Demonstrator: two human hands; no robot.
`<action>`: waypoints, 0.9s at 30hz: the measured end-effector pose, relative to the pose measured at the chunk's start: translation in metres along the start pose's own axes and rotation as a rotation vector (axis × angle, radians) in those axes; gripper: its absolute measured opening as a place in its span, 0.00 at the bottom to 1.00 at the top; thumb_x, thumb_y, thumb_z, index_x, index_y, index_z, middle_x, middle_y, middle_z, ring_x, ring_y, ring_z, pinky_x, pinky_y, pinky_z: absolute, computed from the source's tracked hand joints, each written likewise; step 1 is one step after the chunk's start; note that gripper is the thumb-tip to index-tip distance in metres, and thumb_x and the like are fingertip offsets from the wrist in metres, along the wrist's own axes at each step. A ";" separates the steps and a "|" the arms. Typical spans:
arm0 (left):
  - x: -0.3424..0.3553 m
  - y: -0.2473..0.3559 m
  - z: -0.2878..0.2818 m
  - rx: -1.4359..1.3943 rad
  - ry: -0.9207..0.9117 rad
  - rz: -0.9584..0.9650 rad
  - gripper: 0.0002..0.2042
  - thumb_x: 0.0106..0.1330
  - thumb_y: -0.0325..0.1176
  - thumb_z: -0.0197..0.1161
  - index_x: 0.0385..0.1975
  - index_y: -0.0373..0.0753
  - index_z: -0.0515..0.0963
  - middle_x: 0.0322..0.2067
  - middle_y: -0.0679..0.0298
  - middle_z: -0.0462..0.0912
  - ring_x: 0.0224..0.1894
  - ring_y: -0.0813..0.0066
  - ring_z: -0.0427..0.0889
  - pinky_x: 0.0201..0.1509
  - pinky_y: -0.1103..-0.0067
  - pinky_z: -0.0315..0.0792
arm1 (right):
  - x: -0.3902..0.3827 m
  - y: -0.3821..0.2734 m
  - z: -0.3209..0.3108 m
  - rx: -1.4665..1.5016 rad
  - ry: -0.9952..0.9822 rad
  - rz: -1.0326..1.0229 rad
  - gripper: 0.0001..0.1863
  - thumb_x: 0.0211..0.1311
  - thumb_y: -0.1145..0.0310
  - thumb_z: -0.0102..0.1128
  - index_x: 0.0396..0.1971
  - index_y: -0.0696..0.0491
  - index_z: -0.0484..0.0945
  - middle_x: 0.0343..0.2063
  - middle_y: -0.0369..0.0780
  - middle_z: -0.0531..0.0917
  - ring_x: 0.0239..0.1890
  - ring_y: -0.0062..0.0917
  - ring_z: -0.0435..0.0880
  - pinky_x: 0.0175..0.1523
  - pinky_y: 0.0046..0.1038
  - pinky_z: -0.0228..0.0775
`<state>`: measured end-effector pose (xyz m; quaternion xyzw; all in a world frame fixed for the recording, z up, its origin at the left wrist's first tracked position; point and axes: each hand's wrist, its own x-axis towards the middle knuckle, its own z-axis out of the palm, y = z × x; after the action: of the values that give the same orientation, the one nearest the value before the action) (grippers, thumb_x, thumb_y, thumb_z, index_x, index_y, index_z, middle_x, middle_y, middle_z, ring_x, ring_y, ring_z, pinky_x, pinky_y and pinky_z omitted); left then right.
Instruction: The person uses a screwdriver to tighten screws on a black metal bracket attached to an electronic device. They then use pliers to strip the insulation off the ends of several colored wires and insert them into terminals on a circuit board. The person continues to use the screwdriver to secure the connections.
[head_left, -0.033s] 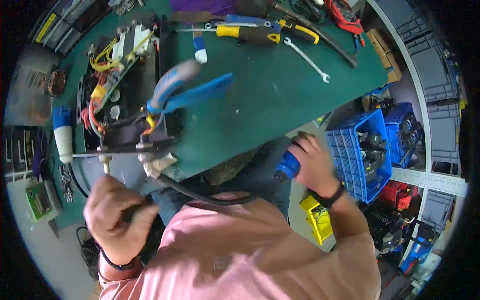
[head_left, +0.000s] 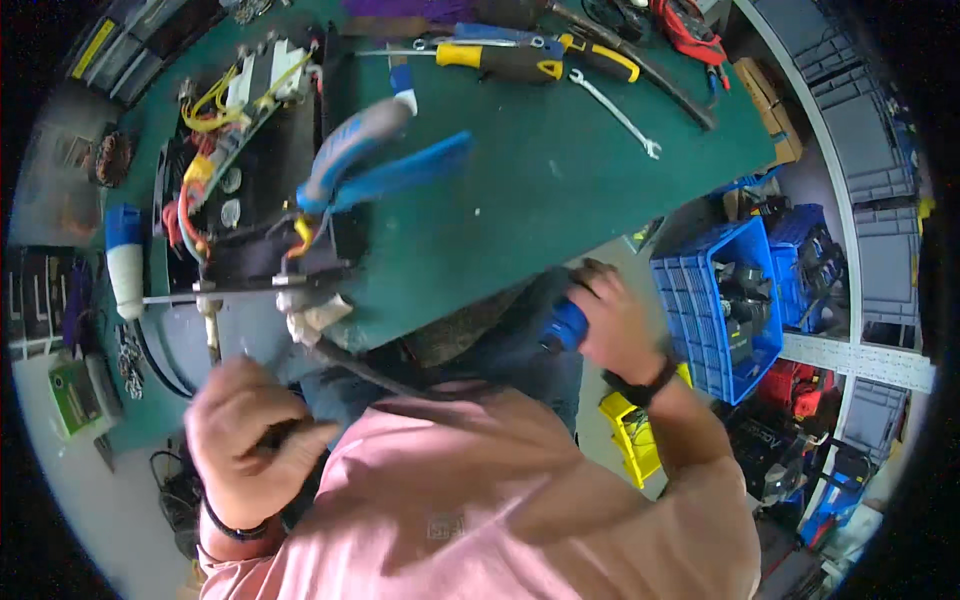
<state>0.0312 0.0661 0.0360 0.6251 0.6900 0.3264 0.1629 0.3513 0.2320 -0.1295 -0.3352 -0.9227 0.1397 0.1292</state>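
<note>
My left hand point(head_left: 255, 440), blurred, has curled fingers below a pale cable fitting point(head_left: 211, 330); what is in them is hidden. My right hand point(head_left: 625, 335) grips a blue and black cylindrical piece point(head_left: 565, 322) near the bench's front edge. An opened electronic assembly point(head_left: 240, 240) with exposed wires lies at the upper left, blue and grey pliers point(head_left: 350, 150) resting over it. A thick black cable point(head_left: 370, 370) runs from a wrapped fitting point(head_left: 310, 322) towards my body. A blue and white connector point(head_left: 127, 270) is at the assembly's left.
Screwdrivers point(head_left: 500, 62), a wrench point(head_left: 615, 112) and red leads point(head_left: 685, 35) lie at the back of the green bench point(head_left: 520, 200). Blue crates point(head_left: 695, 300), a yellow bin point(head_left: 625, 435) and grey drawers point(head_left: 880, 270) stand to the right.
My left hand has shifted right and slightly downward. My right hand, still holding the blue piece, has moved slightly left and upward.
</note>
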 end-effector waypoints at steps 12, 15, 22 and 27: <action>-0.064 -0.091 0.128 -0.294 -0.352 -0.252 0.27 0.55 0.39 0.70 0.53 0.34 0.73 0.47 0.47 0.78 0.49 0.57 0.78 0.55 0.72 0.71 | 0.034 -0.064 0.175 0.102 -0.363 -0.125 0.45 0.39 0.62 0.72 0.62 0.49 0.63 0.63 0.48 0.63 0.65 0.47 0.62 0.64 0.49 0.59; -0.049 -0.105 0.140 -0.263 -0.478 -0.129 0.24 0.56 0.40 0.69 0.50 0.34 0.75 0.45 0.48 0.78 0.49 0.55 0.77 0.55 0.70 0.70 | 0.047 -0.077 0.190 0.299 -0.431 -0.006 0.47 0.41 0.61 0.72 0.64 0.50 0.59 0.65 0.50 0.60 0.65 0.49 0.60 0.63 0.47 0.61; -0.063 -0.125 0.143 -0.258 -0.398 0.091 0.12 0.59 0.31 0.65 0.40 0.33 0.80 0.43 0.50 0.78 0.50 0.53 0.75 0.54 0.69 0.71 | 0.047 -0.045 0.124 0.348 -0.661 -0.125 0.37 0.49 0.59 0.65 0.60 0.55 0.65 0.58 0.55 0.68 0.58 0.49 0.69 0.61 0.38 0.65; -0.076 -0.130 0.127 -0.423 -0.474 -0.206 0.09 0.61 0.30 0.62 0.38 0.34 0.80 0.42 0.54 0.79 0.45 0.58 0.79 0.52 0.71 0.72 | 0.032 0.032 0.079 0.483 -0.934 -0.146 0.33 0.48 0.64 0.64 0.58 0.55 0.69 0.55 0.53 0.72 0.58 0.47 0.71 0.62 0.38 0.63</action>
<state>0.0255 0.0230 -0.1565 0.5628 0.6096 0.2895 0.4772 0.3205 0.2631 -0.2088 -0.1327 -0.8445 0.4733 -0.2126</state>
